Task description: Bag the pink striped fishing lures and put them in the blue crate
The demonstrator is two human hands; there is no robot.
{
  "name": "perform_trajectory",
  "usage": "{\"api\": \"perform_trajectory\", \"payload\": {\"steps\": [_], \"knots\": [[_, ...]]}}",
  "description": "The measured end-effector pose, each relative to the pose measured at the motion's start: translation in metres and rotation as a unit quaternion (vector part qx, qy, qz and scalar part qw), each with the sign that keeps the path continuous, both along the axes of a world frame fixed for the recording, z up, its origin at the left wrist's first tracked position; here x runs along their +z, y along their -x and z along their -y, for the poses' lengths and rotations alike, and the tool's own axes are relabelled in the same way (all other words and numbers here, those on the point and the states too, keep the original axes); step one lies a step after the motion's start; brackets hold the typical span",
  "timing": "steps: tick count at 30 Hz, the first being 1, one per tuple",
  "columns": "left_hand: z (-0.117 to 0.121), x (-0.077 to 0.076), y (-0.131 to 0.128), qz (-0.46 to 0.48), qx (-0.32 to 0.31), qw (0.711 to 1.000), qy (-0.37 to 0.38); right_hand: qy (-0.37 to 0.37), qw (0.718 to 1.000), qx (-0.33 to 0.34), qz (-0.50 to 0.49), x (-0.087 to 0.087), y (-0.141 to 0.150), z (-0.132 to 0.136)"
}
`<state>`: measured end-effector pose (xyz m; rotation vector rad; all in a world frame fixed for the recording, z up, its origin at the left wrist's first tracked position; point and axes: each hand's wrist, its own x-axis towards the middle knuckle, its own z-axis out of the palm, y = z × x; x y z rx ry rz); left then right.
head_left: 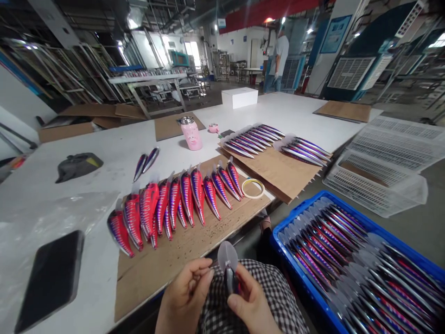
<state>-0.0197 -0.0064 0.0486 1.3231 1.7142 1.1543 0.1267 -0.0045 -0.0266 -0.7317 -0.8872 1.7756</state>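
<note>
My right hand point(252, 297) grips a fishing lure point(229, 280) by its dark body, above my lap. Its clear rounded lip point(228, 255) points up. Just to the left, my left hand point(189, 290) has thumb and fingertips pinched together beside the lip; whatever they hold, if anything, is too small to make out. Beyond my hands, a row of red and purple striped lures point(175, 199) lies on a cardboard sheet point(153, 273) at the table edge. A yellowish ring of tape point(253, 189) rests at the row's right end.
At right stands a blue crate point(295, 211) filled with lures, near white plastic baskets point(377, 185). More lures point(252, 139) lie on another cardboard piece point(278, 178). A phone point(50, 278), a pink bottle point(191, 134) and a white box point(239, 98) are on the table. Farther back, a person point(280, 58) stands.
</note>
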Motion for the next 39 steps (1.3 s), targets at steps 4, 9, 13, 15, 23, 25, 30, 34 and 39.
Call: {"api": "perform_trajectory", "payload": {"steps": [4, 9, 13, 15, 23, 25, 30, 34, 39], "knots": [[0.0, 0.0, -0.001, -0.049, 0.01, 0.999, 0.012, -0.012, 1.0, 0.009, -0.003, 0.001, 0.002, 0.001], [0.001, 0.002, -0.001, -0.096, -0.017, 0.995, 0.006, -0.028, 0.999, 0.016, 0.024, 0.0, 0.001, 0.003], [0.005, 0.004, -0.002, -0.092, -0.021, 0.995, 0.02, -0.036, 0.995, -0.008, 0.087, -0.007, 0.001, 0.005], [0.006, 0.005, -0.003, -0.085, -0.016, 0.996, 0.02, -0.036, 0.992, -0.022, 0.122, -0.012, 0.001, 0.006], [0.008, -0.003, -0.003, -0.04, -0.01, 0.999, 0.017, -0.046, 0.981, -0.05, 0.181, -0.014, 0.002, 0.007], [0.008, -0.006, -0.002, -0.046, -0.011, 0.999, 0.001, -0.048, 0.983, -0.041, 0.174, -0.014, 0.003, 0.007], [0.004, -0.015, 0.002, -0.111, -0.03, 0.993, -0.028, -0.031, 0.983, -0.046, 0.178, -0.018, 0.006, 0.008], [0.001, -0.023, 0.002, -0.096, -0.027, 0.995, -0.031, -0.017, 0.983, -0.052, 0.173, -0.022, 0.008, 0.009], [0.004, -0.03, -0.001, 0.121, 0.023, 0.992, 0.018, -0.013, 0.985, -0.043, 0.166, -0.02, 0.008, 0.009]]}}
